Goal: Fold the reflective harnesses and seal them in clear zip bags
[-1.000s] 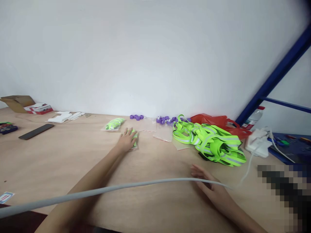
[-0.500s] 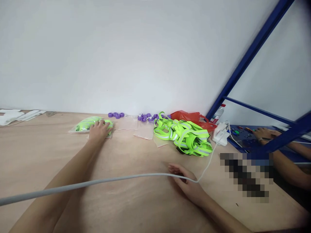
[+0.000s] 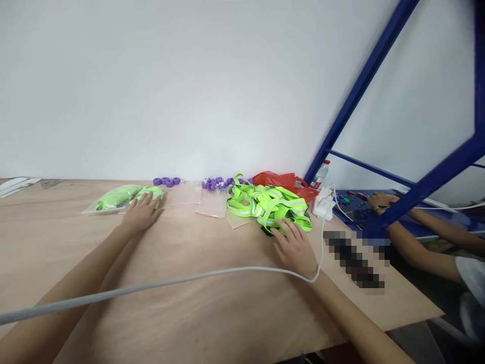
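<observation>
My left hand (image 3: 141, 212) lies flat with spread fingers on a clear bag of folded neon-green reflective strap (image 3: 152, 192). Just left of it, a second clear bag (image 3: 115, 198) is filled with the same green strap. My right hand (image 3: 297, 248) is open, its fingertips over the near edge of a loose pile of neon-green reflective straps (image 3: 278, 205). Whether those fingertips touch the pile, I cannot tell. Flat clear zip bags (image 3: 185, 193) lie between my hands, farther back, one partly under the pile.
Purple rolls (image 3: 166, 181) and more small purple pieces (image 3: 216, 183) line the wall. A red plastic bag (image 3: 278, 179), bottle (image 3: 321, 174) and white power strip (image 3: 323, 203) stand right. A white cable (image 3: 189, 276) crosses in front. Another person's hands (image 3: 379, 200) work beyond the blue frame (image 3: 352, 86).
My right hand has moved forward from the bare tabletop to the near edge of the strap pile, fingers spreading. My left hand stays on the bag. The view has shifted right.
</observation>
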Demonstrator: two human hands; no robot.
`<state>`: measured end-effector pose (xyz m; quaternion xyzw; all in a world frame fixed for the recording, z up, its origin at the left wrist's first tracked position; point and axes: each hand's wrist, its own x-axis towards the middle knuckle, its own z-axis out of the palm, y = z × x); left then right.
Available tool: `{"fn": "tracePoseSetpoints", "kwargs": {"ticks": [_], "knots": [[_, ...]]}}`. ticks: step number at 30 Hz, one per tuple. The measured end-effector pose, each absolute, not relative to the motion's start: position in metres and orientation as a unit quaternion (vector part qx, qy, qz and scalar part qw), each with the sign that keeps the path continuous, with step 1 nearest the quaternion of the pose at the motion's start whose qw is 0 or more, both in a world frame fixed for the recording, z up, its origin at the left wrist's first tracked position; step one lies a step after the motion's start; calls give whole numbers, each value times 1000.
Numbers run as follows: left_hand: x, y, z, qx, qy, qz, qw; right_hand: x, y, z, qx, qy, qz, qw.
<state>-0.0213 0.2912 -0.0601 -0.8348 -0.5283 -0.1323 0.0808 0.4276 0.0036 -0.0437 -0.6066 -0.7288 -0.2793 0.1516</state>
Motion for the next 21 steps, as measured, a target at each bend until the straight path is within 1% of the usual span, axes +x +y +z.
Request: {"fn": "tracePoseSetpoints", "kwargs": {"ticks": [2,5,7,9,12,14,15,17,19,20,21], "knots": [[-17,290,-59,-832,-528,-151,80,435,7,-39,-632,-713,-289,98],[-3,280,-54,-838,-509,-178,86,444,8,-38,-625,-716,-301,85],[9,266,-49,-854,-469,-210,85,445,7,-38,-607,-722,-310,120],[22,246,-42,-874,-404,-261,67,440,5,-35,-590,-720,-318,179],[43,201,-35,-901,-309,-305,-14,418,-1,-27,-559,-728,-310,248],[58,164,-34,-914,-267,-282,-117,394,-6,-19,-532,-747,-293,272],[66,146,-35,-912,-253,-267,-184,381,-9,-15,-516,-757,-284,284],[81,112,-37,-868,-242,-241,-360,353,-16,-9,-484,-774,-259,315],[93,86,-39,-755,-222,-230,-572,325,-24,-7,-450,-799,-216,334],[98,76,-38,-685,-203,-218,-665,311,-28,-7,-436,-812,-192,337],[102,68,-36,-617,-183,-211,-736,299,-33,-8,-421,-825,-172,336]]}}
